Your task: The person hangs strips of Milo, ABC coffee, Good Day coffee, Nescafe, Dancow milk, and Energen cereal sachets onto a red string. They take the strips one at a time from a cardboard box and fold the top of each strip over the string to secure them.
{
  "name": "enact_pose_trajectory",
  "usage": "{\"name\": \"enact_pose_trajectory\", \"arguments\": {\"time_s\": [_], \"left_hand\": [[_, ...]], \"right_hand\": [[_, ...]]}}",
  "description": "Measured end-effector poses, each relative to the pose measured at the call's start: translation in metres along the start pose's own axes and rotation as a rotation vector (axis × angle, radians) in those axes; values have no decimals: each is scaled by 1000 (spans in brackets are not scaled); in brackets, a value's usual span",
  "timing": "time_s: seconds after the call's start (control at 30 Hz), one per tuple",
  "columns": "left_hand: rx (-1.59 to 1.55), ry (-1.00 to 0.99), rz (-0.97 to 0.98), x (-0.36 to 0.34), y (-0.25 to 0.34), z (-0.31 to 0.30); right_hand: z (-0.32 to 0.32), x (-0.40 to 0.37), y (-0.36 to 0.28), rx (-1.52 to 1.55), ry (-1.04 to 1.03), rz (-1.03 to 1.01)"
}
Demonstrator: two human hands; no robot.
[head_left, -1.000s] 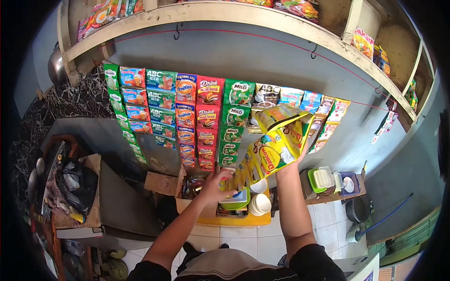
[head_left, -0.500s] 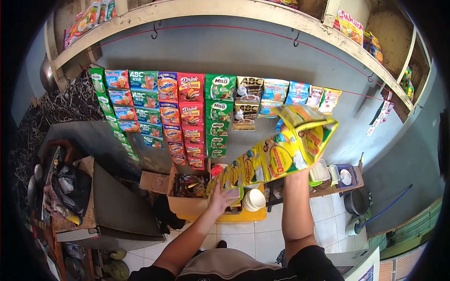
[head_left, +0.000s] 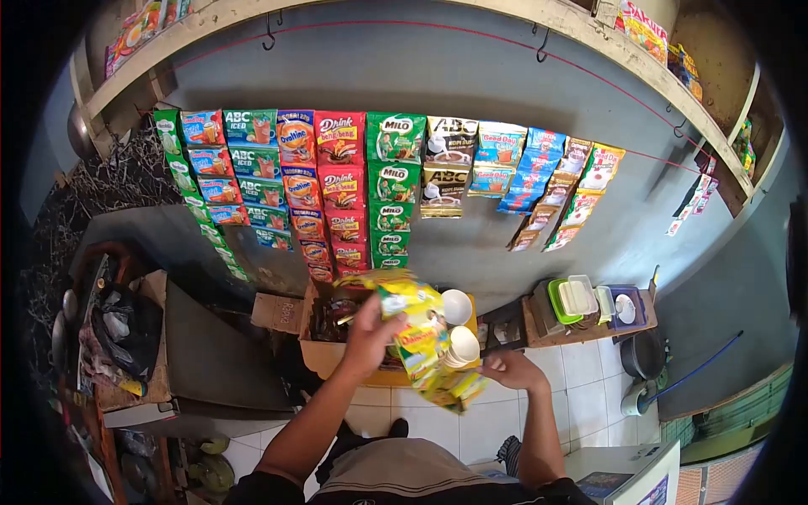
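Observation:
A yellow strip of Dancow sachets [head_left: 418, 326] hangs bunched and blurred in front of my body. My left hand [head_left: 368, 338] is closed around its left side, with the thumb over the front. At the strip's lower right end, my right hand [head_left: 515, 372] has its fingers curled in a pinch on the edge. White bowls [head_left: 462, 346] are stacked just behind the strip, between my hands. Below and behind my left hand is an open cardboard box [head_left: 324, 358] with dark packets in it.
Strips of drink sachets, including Milo [head_left: 394, 183] and Drink Beng-Beng [head_left: 341, 187], hang along the wall. A wooden shelf with hooks [head_left: 541, 46] curves overhead. Plastic containers [head_left: 577, 295] stand on a bench at right. A black bag [head_left: 122, 324] lies at left.
The sachet strip has come down from in front of the wall and is bunched lower. My right hand has dropped to its lower end; my left hand has risen slightly leftward.

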State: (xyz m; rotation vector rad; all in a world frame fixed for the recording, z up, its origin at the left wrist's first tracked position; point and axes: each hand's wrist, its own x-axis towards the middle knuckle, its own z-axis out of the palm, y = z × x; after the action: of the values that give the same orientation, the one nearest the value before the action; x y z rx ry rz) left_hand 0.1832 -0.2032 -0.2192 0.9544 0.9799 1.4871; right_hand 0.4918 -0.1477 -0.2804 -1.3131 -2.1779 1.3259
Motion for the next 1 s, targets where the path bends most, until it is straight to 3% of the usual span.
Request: {"name": "enact_pose_trajectory", "arguments": {"time_s": [0.03, 0.1, 0.13, 0.2, 0.27, 0.3, 0.33, 0.4, 0.47, 0.5, 0.7, 0.73, 0.83, 1.0], "left_hand": [[-7, -61, 31, -3, 1, 12], [-17, -123, 58, -8, -1, 29], [67, -174, 30, -9, -3, 33], [149, -213, 0, -15, 7, 35], [946, -160, 28, -23, 33, 30], [1135, -59, 303, -33, 31, 25], [1137, -42, 293, -36, 47, 24], [715, -129, 306, -55, 90, 27], [229, -337, 265, -80, 115, 28], [222, -302, 245, -86, 115, 29], [-903, -791, 969, -74, 102, 84], [-883, -783, 979, -81, 108, 83], [-1116, -686, 517, -112, 138, 71], [-1262, -692, 643, -99, 138, 68]], "right_hand": [[5, 4, -18, -252, 66, -162], [17, 16, -56, 237, 136, -385], [28, 20, -67, 238, 134, -382], [48, 29, -83, 645, 22, -281], [64, 35, -88, 671, 38, -266], [69, 39, -90, 695, 62, -254], [70, 41, -94, 696, 42, -252], [73, 37, -103, 864, 72, -217], [78, 42, -102, 889, 85, -170], [78, 44, -102, 893, 67, -165], [84, 63, -114, 762, -2, -204], [86, 65, -114, 771, 17, -176], [91, 69, -116, 772, 23, -163], [98, 72, -122, 767, 52, -170]]}}
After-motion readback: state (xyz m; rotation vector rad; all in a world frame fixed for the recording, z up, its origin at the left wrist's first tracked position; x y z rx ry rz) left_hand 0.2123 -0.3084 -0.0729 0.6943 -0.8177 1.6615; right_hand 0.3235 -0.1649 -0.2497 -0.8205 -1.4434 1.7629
